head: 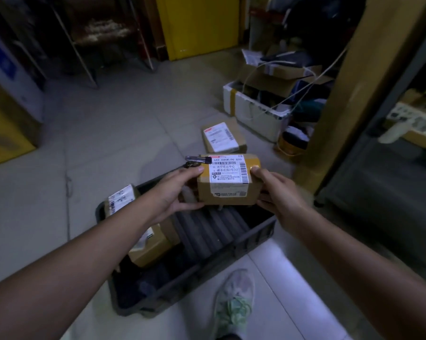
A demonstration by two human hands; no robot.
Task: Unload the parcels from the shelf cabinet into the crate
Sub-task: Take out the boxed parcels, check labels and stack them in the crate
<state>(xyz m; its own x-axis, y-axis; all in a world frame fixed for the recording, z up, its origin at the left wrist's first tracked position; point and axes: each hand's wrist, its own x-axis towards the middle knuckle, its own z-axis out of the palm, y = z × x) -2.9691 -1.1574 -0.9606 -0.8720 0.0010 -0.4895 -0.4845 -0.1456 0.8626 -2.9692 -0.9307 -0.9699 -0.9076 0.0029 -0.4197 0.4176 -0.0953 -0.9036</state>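
I hold a small cardboard parcel (228,181) with a white shipping label above the dark grey crate (207,261) on the floor. My left hand (176,192) grips its left side, thumb on top. My right hand (278,192) grips its right side. A key and dark fob lie at the parcel's top left edge by my left thumb. Inside the crate's left half lie two labelled cardboard parcels (122,200) (153,244). The crate's ribbed bottom shows under the held parcel. The shelf cabinet (388,148) stands at the right with parcels on its shelf.
Another labelled parcel (223,138) sits on the tiled floor beyond the crate. A white foam box (253,111) full of cartons and cords stands further back right. My shoe (235,305) is just in front of the crate. A yellow door is at the back.
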